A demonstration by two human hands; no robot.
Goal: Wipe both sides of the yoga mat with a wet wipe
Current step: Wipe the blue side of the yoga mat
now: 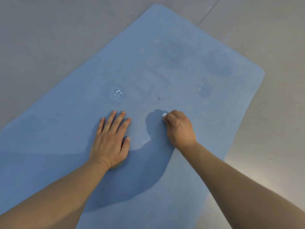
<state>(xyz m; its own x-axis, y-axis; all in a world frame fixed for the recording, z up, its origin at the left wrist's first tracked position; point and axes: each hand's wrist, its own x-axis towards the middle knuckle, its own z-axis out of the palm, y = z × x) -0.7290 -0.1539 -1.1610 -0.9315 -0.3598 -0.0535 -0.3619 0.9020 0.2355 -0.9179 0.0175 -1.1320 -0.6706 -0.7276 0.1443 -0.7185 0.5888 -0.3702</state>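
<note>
A blue yoga mat (165, 66) lies flat on the floor and runs from the near left to the far right. My left hand (110, 139) rests palm down on the mat with its fingers spread. To its right, my right hand (179, 128) is a fist pressed on the mat, closed around a wadded white wet wipe (164, 115); only a small tip of the wipe shows at the knuckles. A scuffed whitish mark (117, 93) sits just beyond my left hand, and a fainter one (201, 88) lies farther right. Darker damp patches (217, 66) show near the mat's far end.
Pale grey floor (49, 38) surrounds the mat on all sides, with a tile seam (208, 13) at the far right. A tiny dark speck (159, 98) lies on the mat beyond my right hand. My arms cast a shadow over the near mat.
</note>
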